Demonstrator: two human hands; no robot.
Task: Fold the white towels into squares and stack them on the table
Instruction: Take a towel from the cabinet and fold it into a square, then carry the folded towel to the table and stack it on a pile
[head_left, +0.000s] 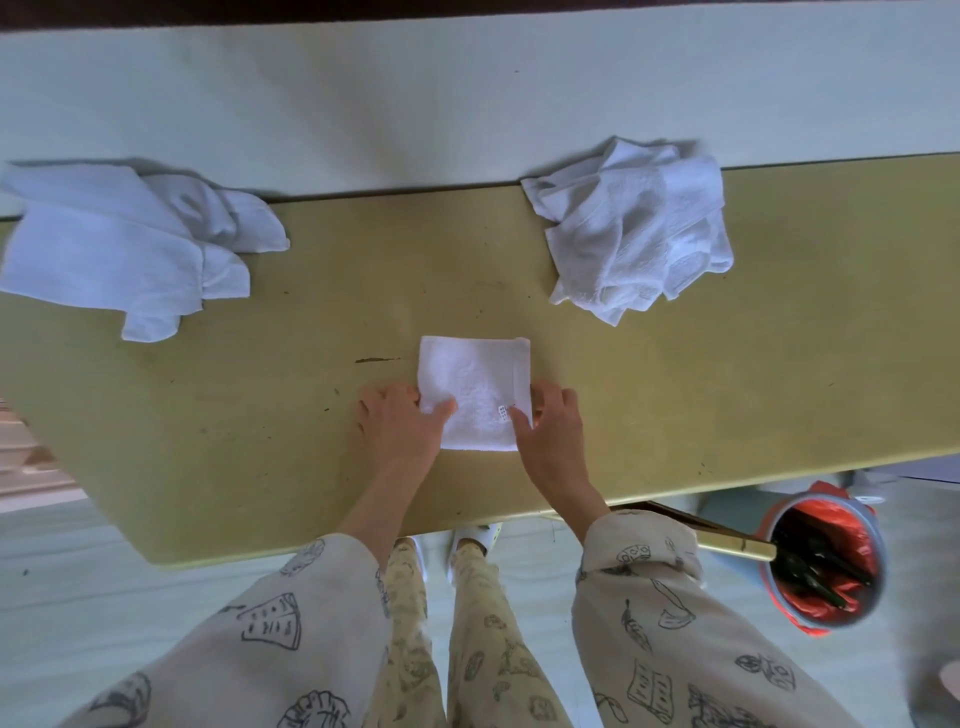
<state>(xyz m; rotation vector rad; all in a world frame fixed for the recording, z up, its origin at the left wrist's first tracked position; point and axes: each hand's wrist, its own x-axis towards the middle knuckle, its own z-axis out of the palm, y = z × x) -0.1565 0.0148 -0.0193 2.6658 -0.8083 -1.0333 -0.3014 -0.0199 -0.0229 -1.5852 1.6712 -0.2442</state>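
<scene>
While the person is standing at the near edge of the yellow table (675, 395), a folded white towel (475, 387) is lying square and flat just in front of them, between two unfolded heaps: a loose pile of towels (119, 244) at the far left and a crumpled pile (636, 228) at the far right, both well apart from it. Left hand (397, 423) is resting on the towel's near left corner, thumb lying over the cloth, fingers curled at the edge; whether they are tucking under it I cannot tell. Right hand (550, 426) is sitting at the near right edge, thumb on top beside a small label, fingers bent down along the side, seemingly pinching the hem.

Handling judgement: terry cloth, light and limp, not fragile, not slippery on this matt top. It is going to sag and spring open if lifted by one corner. Best taken at two adjacent corners or along the thicker folded edge, layers pinched together, then slid or carried flat. A lined bin (823, 561) is standing on the floor to the right
</scene>
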